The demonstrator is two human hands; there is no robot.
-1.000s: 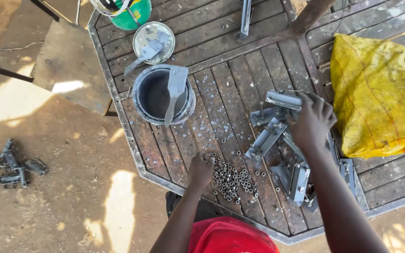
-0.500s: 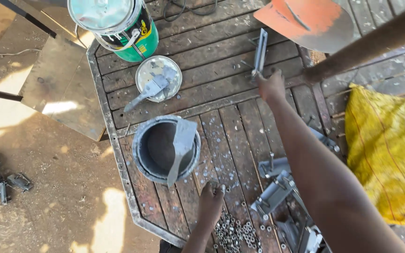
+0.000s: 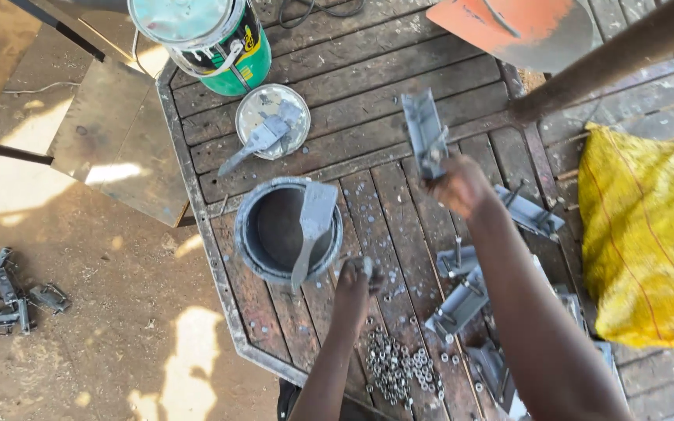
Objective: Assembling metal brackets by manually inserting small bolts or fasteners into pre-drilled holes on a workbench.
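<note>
Upper centre of frame: a grey metal bracket (image 3: 424, 134) is gripped at its lower end by the right hand (image 3: 462, 183), fingers closed around it.
Bracket axis: near-vertical in frame, tilted slightly left at the top.
Left hand (image 3: 355, 282): rested just right of the paint tin (image 3: 253, 251); finger spread cannot be told.
Nearer hand: right.

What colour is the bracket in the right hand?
Grey, painted metal bracket, held in the right hand; head view.
</note>
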